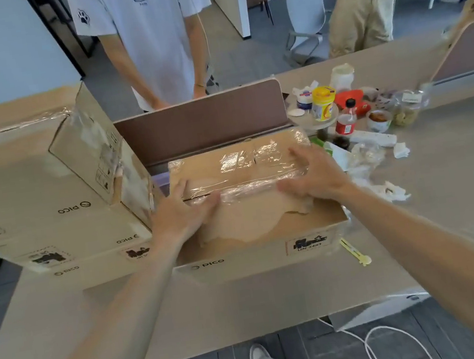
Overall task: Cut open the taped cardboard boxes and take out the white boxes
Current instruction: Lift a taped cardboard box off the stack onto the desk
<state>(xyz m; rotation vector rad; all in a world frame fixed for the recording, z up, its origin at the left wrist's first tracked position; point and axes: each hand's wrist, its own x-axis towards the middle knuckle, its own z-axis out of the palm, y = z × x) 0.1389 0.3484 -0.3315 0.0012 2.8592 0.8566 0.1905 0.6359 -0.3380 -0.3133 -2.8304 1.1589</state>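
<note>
A flat cardboard box lies in front of me on the table, its top wrapped in clear tape, with torn paper along its near edge. My left hand rests on the left part of the top, fingers spread toward the taped centre seam. Over the right part lies my right hand, fingers straight and reaching along the tape. Neither hand holds anything. A yellow cutter sits on the table by the box's near right corner. No white box shows.
A stack of cardboard boxes stands at the left, touching the flat one. Behind is a brown divider panel. Bottles, jars and crumpled tissue crowd the right. Someone in a white T-shirt stands across the table.
</note>
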